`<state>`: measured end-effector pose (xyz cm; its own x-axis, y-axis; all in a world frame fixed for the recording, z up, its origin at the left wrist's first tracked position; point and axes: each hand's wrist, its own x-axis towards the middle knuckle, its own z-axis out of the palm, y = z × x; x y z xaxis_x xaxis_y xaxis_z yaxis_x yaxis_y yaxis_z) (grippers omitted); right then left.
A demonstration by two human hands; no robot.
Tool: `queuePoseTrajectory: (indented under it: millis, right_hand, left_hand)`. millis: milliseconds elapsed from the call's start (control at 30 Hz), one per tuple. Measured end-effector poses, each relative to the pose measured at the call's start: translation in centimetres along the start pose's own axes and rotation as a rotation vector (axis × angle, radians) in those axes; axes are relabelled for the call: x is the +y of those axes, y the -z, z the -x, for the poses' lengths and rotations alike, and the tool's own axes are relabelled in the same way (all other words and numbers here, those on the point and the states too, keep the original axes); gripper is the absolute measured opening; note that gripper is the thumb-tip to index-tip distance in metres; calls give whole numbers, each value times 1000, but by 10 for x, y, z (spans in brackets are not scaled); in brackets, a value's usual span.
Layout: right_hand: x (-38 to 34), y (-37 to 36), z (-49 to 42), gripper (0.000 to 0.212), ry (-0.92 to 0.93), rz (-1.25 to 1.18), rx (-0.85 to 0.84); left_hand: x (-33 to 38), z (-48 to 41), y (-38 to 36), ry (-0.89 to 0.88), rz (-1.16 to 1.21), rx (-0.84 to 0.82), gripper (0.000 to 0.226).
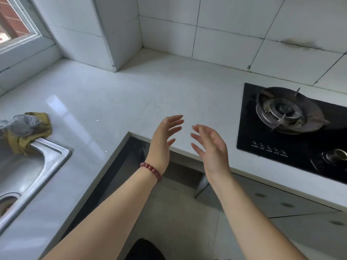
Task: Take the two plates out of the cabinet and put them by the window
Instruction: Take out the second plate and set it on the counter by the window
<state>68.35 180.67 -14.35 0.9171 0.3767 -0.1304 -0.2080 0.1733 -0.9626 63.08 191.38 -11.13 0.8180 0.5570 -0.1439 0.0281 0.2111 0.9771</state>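
Note:
My left hand (165,136) and my right hand (210,147) hover side by side over the inner corner of the white L-shaped counter (131,94), palms facing each other, fingers spread, holding nothing. A red bead bracelet sits on the left wrist. No plates are in view. The window (16,21) with its sill is at the top left. Below the counter edge, a grey cabinet front (281,207) shows at the lower right and a dark cabinet face (116,166) runs under the left counter. No cabinet interior can be seen.
A steel sink (37,166) sits at the left with a yellow and grey cloth (26,130) draped on its rim. A black glass gas hob (293,128) lies at the right. White tiled walls and a boxed column (93,34) close the back.

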Motion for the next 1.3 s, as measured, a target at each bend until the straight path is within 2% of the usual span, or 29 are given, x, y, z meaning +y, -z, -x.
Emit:
queuePoseTrajectory:
  millis: [233,533,833,1000,1300]
  right_hand:
    - [106,35,-13,13,47,-43,-71]
    - [247,66,-37,14,69,-32,-126]
    - [374,91,-100,18,189,-94,-113]
    - [402,106,-130,18,241,-164,-64]
    - [414,119,-164,20,252,-197,44]
  left_hand:
    - [-121,-12,10,0,45,0,40]
    - [-271,-41,35,-128,27,-39,61]
    - [-404,-104,50,-234,68,-73,55]
    - [-439,-132,44,-259,90,-106,54]
    - [-451,-168,29,-229,91,-174,56]
